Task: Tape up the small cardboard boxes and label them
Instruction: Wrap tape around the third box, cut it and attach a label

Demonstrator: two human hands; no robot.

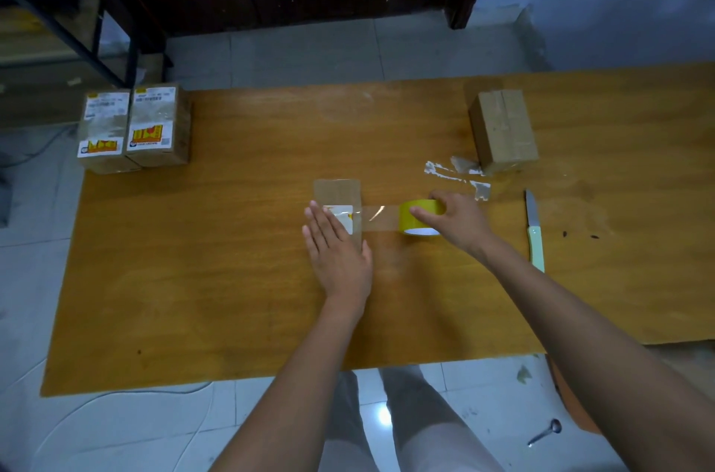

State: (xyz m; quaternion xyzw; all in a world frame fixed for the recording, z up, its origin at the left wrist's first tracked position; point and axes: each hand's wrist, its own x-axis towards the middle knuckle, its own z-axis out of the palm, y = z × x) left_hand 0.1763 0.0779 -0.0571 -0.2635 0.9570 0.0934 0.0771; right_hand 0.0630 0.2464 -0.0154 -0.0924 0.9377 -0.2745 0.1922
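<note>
Two bare forearms reach up from 6 o'clock over a wooden table [193,278]. At the centre, the left hand [338,254] lies flat with straight fingers pressing on a small cardboard box [336,193] that carries a white label [342,216]. Just beside it at 3 o'clock, the right hand [456,222] curls its fingers and thumb around a yellow tape roll [416,218] standing on the table. A clear strip of tape [379,218] stretches from the roll to the box top. Farther toward 3 o'clock lies a knife [535,235] with a pale green handle, apart from the hand. At 1 o'clock sits a plain cardboard box [503,131], with torn tape scraps [456,173] on the table near its front corner. At 10 o'clock, at the table's far left corner, two labelled boxes [133,127] stand touching side by side. Below the table edge at 5 o'clock, a small metal object [545,431] rests on the tiled floor [116,433]; what it is cannot be told.
</note>
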